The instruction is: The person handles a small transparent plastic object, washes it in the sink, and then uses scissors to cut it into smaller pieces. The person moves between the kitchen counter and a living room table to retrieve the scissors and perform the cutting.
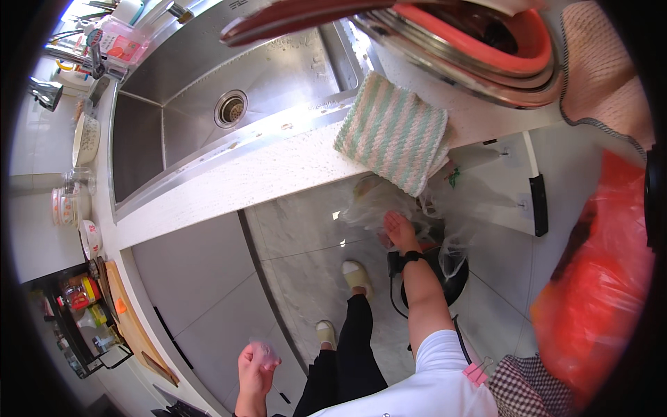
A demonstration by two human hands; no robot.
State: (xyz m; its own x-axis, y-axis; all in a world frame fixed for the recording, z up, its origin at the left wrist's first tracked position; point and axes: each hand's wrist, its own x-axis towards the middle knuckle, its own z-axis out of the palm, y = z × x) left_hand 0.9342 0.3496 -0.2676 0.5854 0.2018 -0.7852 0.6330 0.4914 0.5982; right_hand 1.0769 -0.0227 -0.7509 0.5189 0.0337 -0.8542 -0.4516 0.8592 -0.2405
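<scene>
My left hand is at the lower left, in front of the grey cabinet doors. Its fingers are closed around a small translucent pinkish piece, perhaps crumpled plastic film; blur hides what exactly it is. My right hand reaches down past the counter edge, its fingers stretched out and nothing seen in them. It is by a clear plastic bag, and whether it touches the bag I cannot tell. Below that arm stands a dark round bin, with clear plastic around its top.
A striped cloth hangs over the counter edge beside the steel sink. Stacked red-rimmed metal pots or lids stand upper right. Right, there is an opened cabinet door and a red plastic bag. A wooden board is at left.
</scene>
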